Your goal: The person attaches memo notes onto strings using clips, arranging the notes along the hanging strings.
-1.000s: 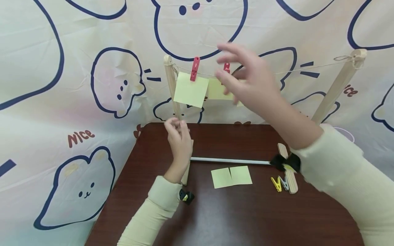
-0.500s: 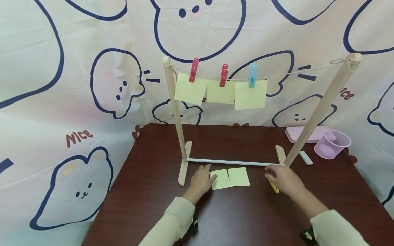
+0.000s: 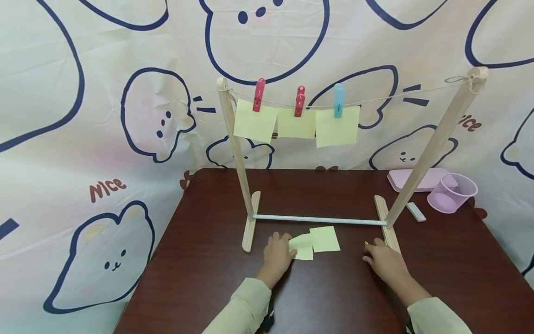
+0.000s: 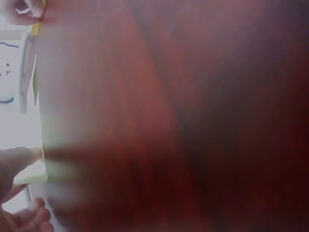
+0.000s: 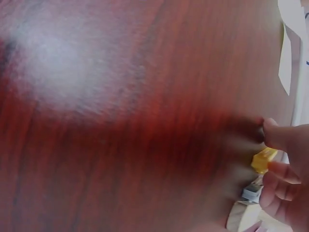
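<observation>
Two grips working, both low on the surface. Left grip looks pinched on the left note: thumb on its face, fingers at the edge, probably so one sheet can come away from the right note beside it. Right grip is curled around the yellow clip, thumb on one side, fingers on the other. Can't tell if it's closed; that hand covers most of the clip in head view. Grey clip sits next to it, hidden from above.

Further out: white rod presumably keeps the wooden feet spaced. Three notes hang from the string, pegged by two red clips and a blue clip, likely against slipping. Pink case is partly behind post and cup. Left wrist view's blurry, hand cut off.
</observation>
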`<state>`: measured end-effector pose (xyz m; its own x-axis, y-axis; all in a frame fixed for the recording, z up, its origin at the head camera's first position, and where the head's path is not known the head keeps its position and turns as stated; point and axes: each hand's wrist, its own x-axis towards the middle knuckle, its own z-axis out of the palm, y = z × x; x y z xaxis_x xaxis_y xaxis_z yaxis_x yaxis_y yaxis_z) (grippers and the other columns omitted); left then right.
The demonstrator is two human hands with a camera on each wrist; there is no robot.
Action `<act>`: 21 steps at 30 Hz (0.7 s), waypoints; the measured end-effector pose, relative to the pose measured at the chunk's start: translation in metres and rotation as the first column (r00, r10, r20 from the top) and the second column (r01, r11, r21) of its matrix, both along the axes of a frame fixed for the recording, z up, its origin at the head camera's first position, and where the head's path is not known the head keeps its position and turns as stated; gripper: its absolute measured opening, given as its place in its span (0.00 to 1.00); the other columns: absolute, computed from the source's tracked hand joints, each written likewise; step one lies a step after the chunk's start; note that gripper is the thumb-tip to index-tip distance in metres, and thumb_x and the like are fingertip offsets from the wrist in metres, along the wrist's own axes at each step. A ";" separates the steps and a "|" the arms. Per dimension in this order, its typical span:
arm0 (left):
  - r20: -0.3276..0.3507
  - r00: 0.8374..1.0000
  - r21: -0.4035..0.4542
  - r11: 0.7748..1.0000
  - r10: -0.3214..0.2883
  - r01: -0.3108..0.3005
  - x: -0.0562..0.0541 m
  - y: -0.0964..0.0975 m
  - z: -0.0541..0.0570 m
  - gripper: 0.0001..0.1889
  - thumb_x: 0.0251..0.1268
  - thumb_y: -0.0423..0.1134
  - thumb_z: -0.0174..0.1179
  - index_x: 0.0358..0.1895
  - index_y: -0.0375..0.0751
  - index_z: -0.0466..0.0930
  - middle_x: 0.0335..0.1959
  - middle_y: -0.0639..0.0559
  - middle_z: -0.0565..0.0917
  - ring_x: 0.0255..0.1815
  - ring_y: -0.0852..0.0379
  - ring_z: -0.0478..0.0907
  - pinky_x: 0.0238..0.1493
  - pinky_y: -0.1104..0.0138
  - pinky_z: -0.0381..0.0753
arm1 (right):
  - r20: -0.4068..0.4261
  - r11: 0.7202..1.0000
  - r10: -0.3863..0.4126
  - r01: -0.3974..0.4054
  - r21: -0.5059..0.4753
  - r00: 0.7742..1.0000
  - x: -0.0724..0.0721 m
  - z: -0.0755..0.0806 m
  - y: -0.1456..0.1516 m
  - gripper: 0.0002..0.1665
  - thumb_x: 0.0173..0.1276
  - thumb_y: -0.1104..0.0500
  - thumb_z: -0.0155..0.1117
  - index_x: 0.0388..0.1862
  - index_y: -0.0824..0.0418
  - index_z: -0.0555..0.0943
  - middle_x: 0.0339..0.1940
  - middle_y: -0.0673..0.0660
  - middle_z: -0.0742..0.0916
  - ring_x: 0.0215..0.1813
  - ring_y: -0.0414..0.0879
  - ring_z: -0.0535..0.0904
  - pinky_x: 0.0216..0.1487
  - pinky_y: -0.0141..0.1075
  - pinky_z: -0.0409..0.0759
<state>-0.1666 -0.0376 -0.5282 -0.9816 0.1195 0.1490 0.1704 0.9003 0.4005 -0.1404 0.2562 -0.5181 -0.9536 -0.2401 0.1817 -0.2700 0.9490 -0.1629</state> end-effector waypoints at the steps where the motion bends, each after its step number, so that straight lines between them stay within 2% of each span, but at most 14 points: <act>1: -0.016 1.000 0.038 0.999 -0.003 0.004 0.002 0.000 0.000 0.16 0.50 0.42 0.70 0.41 0.43 0.78 0.31 0.49 0.76 0.30 0.53 0.73 0.24 0.63 0.73 | -0.009 1.000 0.000 0.000 -0.009 1.000 0.001 -0.001 0.000 0.09 0.50 0.59 0.73 0.25 0.57 0.79 0.23 0.52 0.70 0.21 0.45 0.71 0.19 0.39 0.70; 4: 0.013 1.000 0.201 0.979 -0.019 0.016 0.006 0.001 0.002 0.16 0.51 0.32 0.67 0.43 0.43 0.74 0.25 0.53 0.78 0.20 0.59 0.72 0.19 0.66 0.70 | -0.051 0.999 -0.018 0.016 -0.037 0.999 0.003 -0.003 -0.001 0.10 0.50 0.61 0.74 0.28 0.59 0.80 0.25 0.54 0.72 0.23 0.47 0.74 0.18 0.39 0.71; 7: 0.101 0.994 0.365 0.931 -0.043 0.003 0.007 0.002 0.008 0.23 0.51 0.25 0.63 0.51 0.42 0.69 0.24 0.53 0.77 0.15 0.62 0.66 0.18 0.69 0.66 | -0.069 0.996 -0.077 0.073 -0.052 0.995 0.006 -0.004 -0.001 0.17 0.51 0.60 0.73 0.37 0.65 0.79 0.29 0.59 0.75 0.24 0.52 0.76 0.17 0.43 0.73; 10: 0.153 0.985 0.484 0.875 -0.081 -0.003 0.005 0.003 0.018 0.29 0.50 0.23 0.62 0.58 0.40 0.65 0.27 0.51 0.78 0.15 0.64 0.67 0.20 0.70 0.69 | -0.073 0.991 -0.125 0.122 -0.054 0.989 0.008 -0.004 0.001 0.21 0.51 0.59 0.73 0.42 0.68 0.78 0.30 0.62 0.77 0.24 0.57 0.77 0.18 0.48 0.74; 12: 0.140 0.984 0.524 0.852 -0.111 0.022 0.003 0.003 0.029 0.29 0.51 0.24 0.63 0.59 0.38 0.66 0.28 0.50 0.79 0.17 0.64 0.69 0.23 0.70 0.72 | -0.072 0.992 -0.123 0.120 -0.049 0.990 0.009 -0.004 0.002 0.18 0.50 0.61 0.73 0.38 0.68 0.79 0.28 0.61 0.77 0.25 0.57 0.77 0.18 0.48 0.74; 15: 0.093 0.981 0.566 0.820 -0.169 0.087 -0.002 0.006 0.050 0.21 0.53 0.27 0.63 0.53 0.33 0.72 0.29 0.50 0.81 0.22 0.62 0.72 0.29 0.68 0.75 | -0.058 0.994 -0.103 0.101 -0.045 0.993 0.011 -0.003 0.004 0.12 0.49 0.64 0.73 0.32 0.64 0.80 0.26 0.58 0.76 0.25 0.55 0.77 0.18 0.46 0.74; 17: 0.065 0.977 0.594 0.794 -0.203 0.126 -0.007 0.009 0.067 0.15 0.55 0.30 0.63 0.48 0.32 0.76 0.29 0.50 0.82 0.26 0.61 0.74 0.32 0.68 0.75 | -0.019 0.993 -0.094 0.092 -0.072 0.995 0.011 0.001 0.006 0.10 0.49 0.65 0.71 0.27 0.61 0.77 0.23 0.54 0.74 0.23 0.51 0.75 0.18 0.44 0.72; 19: 0.050 0.972 0.643 0.752 -0.231 0.146 -0.011 0.014 0.086 0.11 0.58 0.32 0.61 0.43 0.32 0.78 0.29 0.49 0.83 0.28 0.59 0.75 0.32 0.68 0.76 | 0.024 0.986 -0.082 0.085 -0.146 0.996 0.011 0.007 0.008 0.10 0.50 0.66 0.69 0.27 0.60 0.76 0.23 0.54 0.77 0.23 0.48 0.74 0.19 0.42 0.71; 20: 0.055 0.968 0.678 0.721 -0.244 0.143 -0.013 0.017 0.096 0.10 0.60 0.33 0.60 0.42 0.33 0.79 0.30 0.48 0.83 0.28 0.59 0.76 0.30 0.67 0.77 | 0.052 0.975 -0.080 0.089 -0.204 0.995 0.010 0.011 0.009 0.10 0.50 0.67 0.68 0.28 0.60 0.75 0.23 0.55 0.78 0.23 0.46 0.73 0.20 0.40 0.70; 21: 0.065 0.964 0.714 0.687 -0.257 0.135 -0.015 0.020 0.106 0.09 0.61 0.34 0.59 0.42 0.33 0.79 0.29 0.47 0.83 0.26 0.58 0.76 0.28 0.66 0.78 | 0.092 0.952 -0.067 0.091 -0.293 0.994 0.010 0.017 0.011 0.11 0.51 0.68 0.67 0.31 0.61 0.75 0.25 0.56 0.80 0.22 0.45 0.73 0.20 0.39 0.71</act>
